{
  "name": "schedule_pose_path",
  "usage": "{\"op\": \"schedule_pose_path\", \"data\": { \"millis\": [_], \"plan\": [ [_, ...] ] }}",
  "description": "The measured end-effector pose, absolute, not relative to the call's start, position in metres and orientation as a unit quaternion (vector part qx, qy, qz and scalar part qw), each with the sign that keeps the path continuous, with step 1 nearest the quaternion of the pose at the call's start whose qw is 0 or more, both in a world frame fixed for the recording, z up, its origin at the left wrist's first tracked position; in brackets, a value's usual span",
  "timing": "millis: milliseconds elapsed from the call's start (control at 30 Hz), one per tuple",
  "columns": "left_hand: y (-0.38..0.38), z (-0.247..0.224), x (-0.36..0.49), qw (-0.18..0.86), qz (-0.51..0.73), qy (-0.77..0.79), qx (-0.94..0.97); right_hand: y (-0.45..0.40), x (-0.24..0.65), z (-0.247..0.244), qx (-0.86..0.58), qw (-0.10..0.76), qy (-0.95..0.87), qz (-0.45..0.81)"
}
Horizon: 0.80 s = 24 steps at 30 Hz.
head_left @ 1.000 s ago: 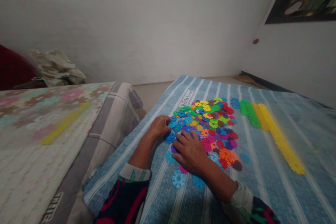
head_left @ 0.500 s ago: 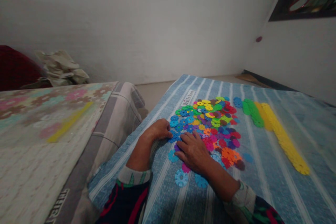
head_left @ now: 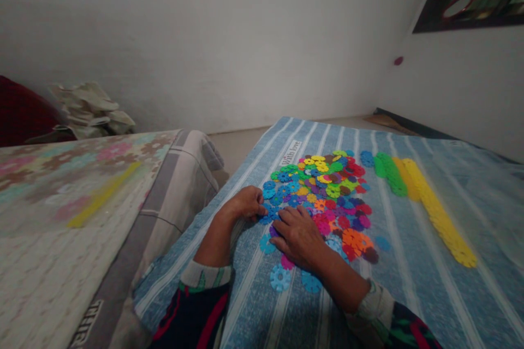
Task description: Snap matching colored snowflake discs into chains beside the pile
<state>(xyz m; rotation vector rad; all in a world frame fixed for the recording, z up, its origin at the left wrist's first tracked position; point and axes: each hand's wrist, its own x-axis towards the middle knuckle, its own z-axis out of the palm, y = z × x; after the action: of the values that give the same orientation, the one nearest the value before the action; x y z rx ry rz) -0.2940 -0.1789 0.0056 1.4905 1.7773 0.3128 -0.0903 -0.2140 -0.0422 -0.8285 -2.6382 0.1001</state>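
Note:
A pile of flat, notched plastic discs [head_left: 323,222] in many colours lies on the blue striped cloth [head_left: 254,294]. At the pile's left edge, my left hand [head_left: 248,203] has its fingers curled and pressed together, tips against the blue discs [head_left: 271,214]; whatever they pinch is hidden. My right hand [head_left: 298,233] rests palm down over the near part of the pile, fingers bent but apart, fingertips by the same blue discs. A purple disc [head_left: 273,231] shows by its thumb. Nearer to me lie a light blue disc [head_left: 280,278] and another blue disc [head_left: 311,282].
Right of the pile, overlapping discs form a long yellow row [head_left: 444,218], a shorter orange row [head_left: 406,177], a green row [head_left: 391,174] and a small blue stack [head_left: 367,158]. Across a gap to the left stands a flower-patterned bed [head_left: 102,262]. A pale wall [head_left: 245,38] rises behind.
The view has shifted slightly, so everything sits a little further left. Both hands keep nearly the same place on the pile, and no disc has visibly moved.

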Motion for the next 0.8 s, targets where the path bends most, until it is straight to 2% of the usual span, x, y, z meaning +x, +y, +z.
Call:
{"op": "schedule_pose_path", "data": {
  "millis": [400, 700, 800],
  "plan": [
    [-0.18, 0.006, -0.285, 0.505, 0.233, 0.638, 0.533, -0.216, -0.089, -0.041, -0.279, 0.215, -0.935, 0.043],
    [-0.177, 0.002, -0.286, 0.497, 0.243, 0.627, 0.549, -0.216, -0.09, -0.041, -0.286, 0.226, -0.93, 0.036],
    [-0.175, 0.003, -0.292, 0.459, 0.274, 0.624, 0.569, -0.214, -0.091, -0.043, -0.3, 0.227, -0.926, 0.03]
  ]
}}
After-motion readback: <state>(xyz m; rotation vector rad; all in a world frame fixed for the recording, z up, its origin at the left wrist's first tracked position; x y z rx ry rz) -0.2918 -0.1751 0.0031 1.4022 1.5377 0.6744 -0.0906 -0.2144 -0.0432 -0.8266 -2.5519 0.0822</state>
